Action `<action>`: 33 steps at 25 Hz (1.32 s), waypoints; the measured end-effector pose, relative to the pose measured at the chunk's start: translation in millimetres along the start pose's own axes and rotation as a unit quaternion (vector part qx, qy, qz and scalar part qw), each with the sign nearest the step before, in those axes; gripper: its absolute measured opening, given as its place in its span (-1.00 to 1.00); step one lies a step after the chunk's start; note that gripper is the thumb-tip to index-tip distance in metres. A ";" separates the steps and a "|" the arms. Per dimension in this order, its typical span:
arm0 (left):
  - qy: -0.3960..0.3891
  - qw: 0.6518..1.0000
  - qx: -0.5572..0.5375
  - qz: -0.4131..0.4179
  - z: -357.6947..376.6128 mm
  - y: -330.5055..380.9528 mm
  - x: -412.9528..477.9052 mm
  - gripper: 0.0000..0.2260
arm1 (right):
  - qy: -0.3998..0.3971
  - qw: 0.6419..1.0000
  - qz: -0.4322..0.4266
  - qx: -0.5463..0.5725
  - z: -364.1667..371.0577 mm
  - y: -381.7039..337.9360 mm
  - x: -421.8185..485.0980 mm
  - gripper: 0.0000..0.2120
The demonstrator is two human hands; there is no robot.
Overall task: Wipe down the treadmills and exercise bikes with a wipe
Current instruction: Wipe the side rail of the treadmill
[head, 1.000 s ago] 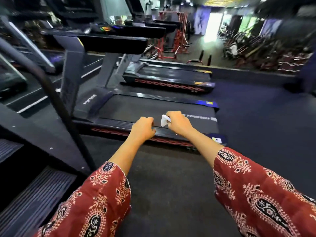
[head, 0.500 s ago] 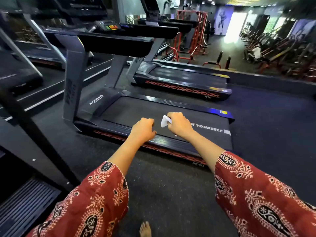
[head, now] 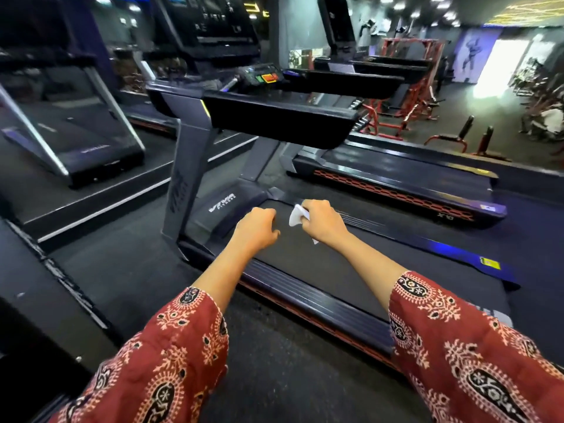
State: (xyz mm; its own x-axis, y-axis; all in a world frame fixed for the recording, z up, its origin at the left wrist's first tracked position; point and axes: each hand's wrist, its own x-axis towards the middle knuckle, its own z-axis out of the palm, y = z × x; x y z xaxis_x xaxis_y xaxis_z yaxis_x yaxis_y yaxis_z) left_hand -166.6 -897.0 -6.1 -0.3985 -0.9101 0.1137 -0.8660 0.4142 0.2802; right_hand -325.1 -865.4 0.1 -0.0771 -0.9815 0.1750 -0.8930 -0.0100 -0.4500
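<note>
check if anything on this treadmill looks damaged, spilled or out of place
Nothing stands out. The treadmill looks intact: its belt lies flat, its side rail runs straight, and no spill or debris shows. The right hand holds the wipe over the belt; the left hand is curled and holds nothing.

Dark speckled rubber floor (head: 274,370) fills the lower middle, from 6 o'clock toward 8. At 9 o'clock a raised black platform (head: 91,193) runs back, with a pale strip along its edge. Toward 1 o'clock stands a red steel rack (head: 406,87) — just beside it, nearer 2 o'clock, is a red bench frame (head: 448,140) with two black upright pads. On the far wall at 1 o'clock a purple poster (head: 471,53) shows a muscular figure, and a bright white opening (head: 497,68) glares just right of it. Small round ceiling lights (head: 399,7) dot 12 to 1 o'clock — a yellow glowing pattern (head: 531,7) sits beyond them.
</note>
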 end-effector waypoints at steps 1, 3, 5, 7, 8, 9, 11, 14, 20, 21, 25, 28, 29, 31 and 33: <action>-0.003 1.000 0.002 -0.007 -1.5 -12.0 8.4 -0.70 | -0.010 1.000 -0.008 -0.006 5.7 -4.7 13.7 -0.92; 0.004 0.999 0.009 -0.036 -4.1 -48.9 34.0 -0.71 | -0.025 0.999 -0.037 0.004 25.8 -19.3 60.7 -0.91; 0.015 0.997 0.005 -0.072 -7.2 -82.6 57.8 -0.72 | -0.037 0.997 -0.062 0.008 44.2 -33.9 102.8 -0.89; 0.036 0.994 0.007 -0.103 -13.8 -115.5 85.8 -0.73 | -0.051 0.995 -0.091 0.008 63.7 -52.6 152.2 -0.85; 0.049 0.992 0.010 -0.118 -18.2 -130.7 101.4 -0.73 | -0.054 0.993 -0.109 0.007 72.7 -62.6 178.2 -0.87; 0.060 0.989 0.007 -0.135 -23.0 -145.2 117.3 -0.73 | -0.056 0.990 -0.127 0.011 80.9 -73.2 203.8 -0.89; 0.068 0.984 0.008 -0.163 -35.5 -174.6 149.9 -0.75 | -0.065 0.985 -0.159 0.021 94.5 -96.1 255.7 -0.93; 0.074 0.977 0.016 -0.200 -56.0 -215.4 186.6 -0.72 | -0.075 0.979 -0.191 0.021 110.1 -125.9 317.3 -0.92; 0.103 0.959 0.018 -0.262 -70.8 -287.5 230.7 -0.72 | -0.099 0.963 -0.243 0.058 146.8 -179.0 405.5 -0.91; 0.100 0.958 0.017 -0.268 -70.9 -297.4 235.5 -0.71 | -0.107 0.962 -0.243 0.061 153.1 -186.2 412.9 -0.91; 0.110 0.957 0.016 -0.268 -81.5 -351.2 268.5 -0.72 | -0.109 0.962 -0.244 0.059 176.9 -221.9 453.0 -0.94; 0.128 0.964 0.012 -0.231 -99.6 -391.6 303.4 -0.73 | -0.061 0.966 -0.238 0.082 185.9 -250.6 490.5 -0.87; 0.133 0.967 0.008 -0.216 -108.0 -402.2 314.4 -0.75 | -0.041 0.966 -0.237 0.091 185.4 -260.3 501.3 -0.87; 0.145 0.974 0.005 -0.173 -127.8 -429.2 340.7 -0.80 | 0.008 0.968 -0.235 0.090 185.2 -284.5 527.5 -0.87; 0.163 0.978 0.004 -0.129 -149.2 -455.2 368.2 -0.83 | 0.078 0.966 -0.237 0.072 178.3 -309.9 555.2 -0.84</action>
State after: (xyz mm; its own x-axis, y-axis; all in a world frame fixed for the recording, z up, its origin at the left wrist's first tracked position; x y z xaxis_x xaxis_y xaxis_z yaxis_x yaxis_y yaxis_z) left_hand 125.9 -1422.5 50.5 -0.0493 -0.9398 0.3380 -0.9281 0.1682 0.3323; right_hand -12.2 -1441.3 80.6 0.2485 -0.8195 0.5164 -0.7748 -0.4882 -0.4018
